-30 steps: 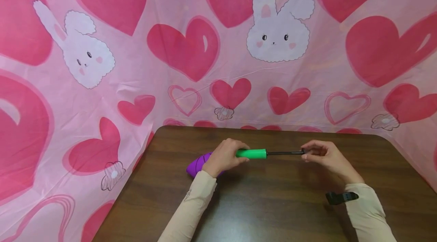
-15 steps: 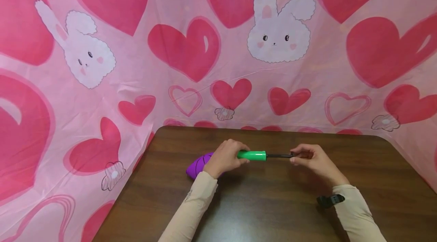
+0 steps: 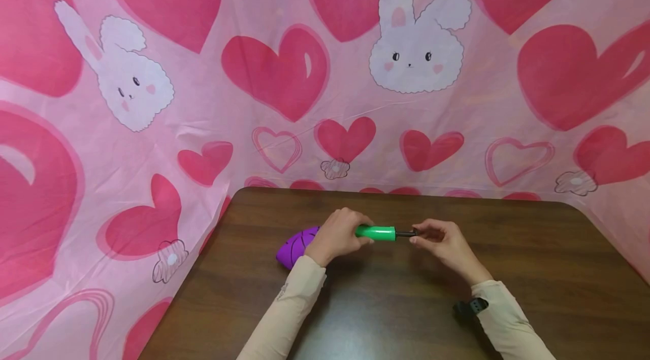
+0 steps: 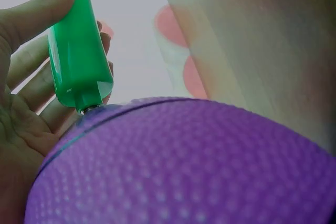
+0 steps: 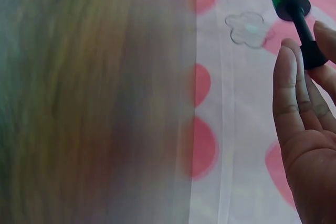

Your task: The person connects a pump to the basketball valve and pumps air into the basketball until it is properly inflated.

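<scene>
My left hand [image 3: 339,236] grips the green barrel of a hand pump [image 3: 377,233], thumb on one side and fingers behind it. In the left wrist view the pump's narrow end [image 4: 86,98] meets a purple ball [image 4: 199,161] with a bumpy surface and thin black lines. On the table the ball [image 3: 294,248] shows to the left, partly hidden behind the left hand. At the other end, my right hand [image 3: 447,244] pinches the black handle [image 5: 313,55] between thumb and fingers. A short length of black rod shows between barrel and handle.
The brown wooden table [image 3: 386,303] has rounded far corners. Behind and to the left hangs a pink cloth [image 3: 350,95] printed with hearts and rabbits. A black wrist camera [image 3: 469,309] sits by the right sleeve.
My right hand has moved left with the handle, and the rod has slid into the green barrel, leaving less of it showing. The left hand and the ball have stayed nearly in place.
</scene>
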{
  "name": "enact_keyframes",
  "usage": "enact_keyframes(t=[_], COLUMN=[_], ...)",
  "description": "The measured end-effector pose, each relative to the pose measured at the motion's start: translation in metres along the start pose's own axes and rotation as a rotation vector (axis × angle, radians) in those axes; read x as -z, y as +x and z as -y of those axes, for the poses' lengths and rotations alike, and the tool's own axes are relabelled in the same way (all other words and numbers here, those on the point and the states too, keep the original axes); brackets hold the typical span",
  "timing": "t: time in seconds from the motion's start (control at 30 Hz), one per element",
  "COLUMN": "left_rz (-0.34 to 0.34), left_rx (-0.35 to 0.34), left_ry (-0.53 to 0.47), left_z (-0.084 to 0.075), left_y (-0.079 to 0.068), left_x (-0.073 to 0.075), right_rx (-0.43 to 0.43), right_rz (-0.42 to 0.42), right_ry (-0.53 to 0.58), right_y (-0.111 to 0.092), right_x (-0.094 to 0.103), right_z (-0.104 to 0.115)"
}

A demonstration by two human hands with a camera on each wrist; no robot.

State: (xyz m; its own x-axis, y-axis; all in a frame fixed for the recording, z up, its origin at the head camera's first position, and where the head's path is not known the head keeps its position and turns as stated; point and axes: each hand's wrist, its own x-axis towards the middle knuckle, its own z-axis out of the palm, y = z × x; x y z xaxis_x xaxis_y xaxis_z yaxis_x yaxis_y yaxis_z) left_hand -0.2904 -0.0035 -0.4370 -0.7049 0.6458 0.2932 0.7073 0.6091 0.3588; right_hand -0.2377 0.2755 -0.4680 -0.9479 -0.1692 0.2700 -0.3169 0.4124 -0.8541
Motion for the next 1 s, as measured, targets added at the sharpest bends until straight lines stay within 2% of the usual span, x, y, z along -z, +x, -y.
enact_keyframes(t=[0.13,0.3,0.6,1.0], left_rz=[0.011,-0.014,-0.014,-0.001], left_rx=[-0.025,-0.052,-0.014,-0.023], left_ry=[0.009,0.002,-0.099,-0.105], left_z=[-0.0022,-0.0012,0.0023,0.0041], left_y=[0.0012,0.0025,0.0005,0.0001], left_x=[-0.0034,-0.0063,-0.0050,-0.0032], right_rx=[0.016,0.045,0.074,0.097], right_rz=[-0.002,-0.024,-0.008,0.006], right_ry=[-0.032,-0.060,-0.071,-0.079], right_y=[-0.0007,0.0011,0.0026,0.0026], right_x=[-0.0065,-0.0082,-0.0053,-0.0021], right_z=[0.0032,0.0051,0.0070,0.0071])
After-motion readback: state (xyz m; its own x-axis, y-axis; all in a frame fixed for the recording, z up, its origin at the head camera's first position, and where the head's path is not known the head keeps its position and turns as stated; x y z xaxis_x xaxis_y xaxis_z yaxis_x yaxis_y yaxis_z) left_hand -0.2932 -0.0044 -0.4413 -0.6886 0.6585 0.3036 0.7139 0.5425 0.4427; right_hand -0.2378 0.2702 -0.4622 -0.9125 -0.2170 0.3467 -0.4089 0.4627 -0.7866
